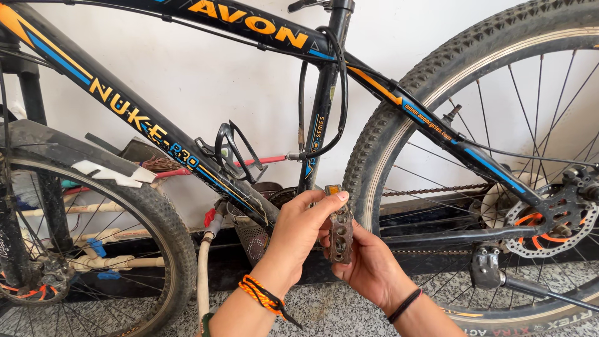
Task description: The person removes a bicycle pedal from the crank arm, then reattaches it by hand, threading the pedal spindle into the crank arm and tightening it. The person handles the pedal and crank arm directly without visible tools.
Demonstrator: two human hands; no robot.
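Down low and closest in, two forearms came up from the bottom edge, an orange braided wristband (pixel 262 294) on the left and a thin dark band (pixel 404 305) on the right. The left hand (pixel 298 232) was clenched around the upper part of a worn brown bicycle pedal (pixel 340 231), fingertips curled over its top by the small orange reflector. The right hand (pixel 368 265) cupped the same pedal from below and behind, fingers wrapped round its lower end. The pedal stood upright between both palms, right in front of the crank area of the black bicycle frame (pixel 156 134). Just behind, the empty black bottle cage (pixel 232 150) hung on the down tube. Farther right sat the rear wheel (pixel 399 118), chain and orange-trimmed brake disc (pixel 549 221); far left, the front wheel (pixel 159 218), all against a pale wall (pixel 206 68).
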